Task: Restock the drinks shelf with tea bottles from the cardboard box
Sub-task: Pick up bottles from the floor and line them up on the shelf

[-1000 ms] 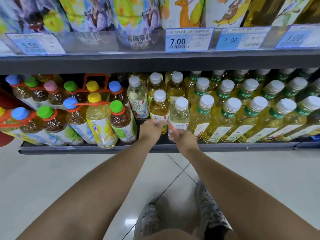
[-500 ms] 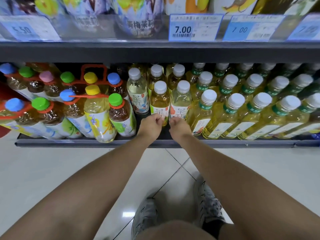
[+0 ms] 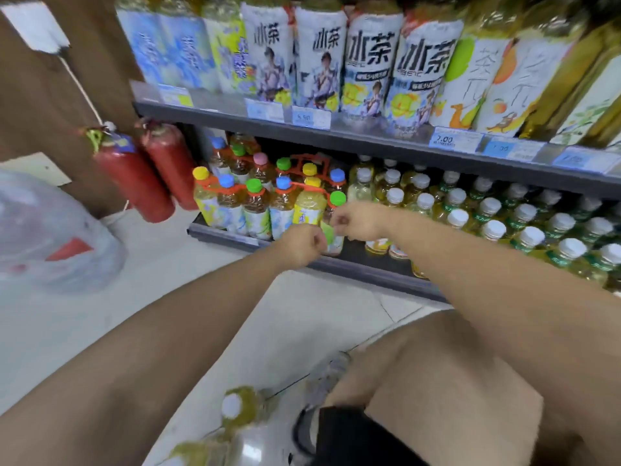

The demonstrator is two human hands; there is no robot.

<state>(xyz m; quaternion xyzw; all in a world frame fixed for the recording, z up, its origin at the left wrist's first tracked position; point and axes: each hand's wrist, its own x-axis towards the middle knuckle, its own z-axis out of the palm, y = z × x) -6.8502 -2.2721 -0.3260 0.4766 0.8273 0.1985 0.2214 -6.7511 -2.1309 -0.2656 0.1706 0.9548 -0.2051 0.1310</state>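
We're seeing white-capped tea bottles of pale yellow tea standing upright in tight rows, filling the right part of the bottom shelf. One more white-capped bottle is lying blurred near the floor at the frame's bottom. We're not spotting the cardboard box.

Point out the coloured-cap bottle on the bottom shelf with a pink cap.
The pink-capped bottle stands in the back row of the coloured-cap group; every other cap there is blue, green or yellow.
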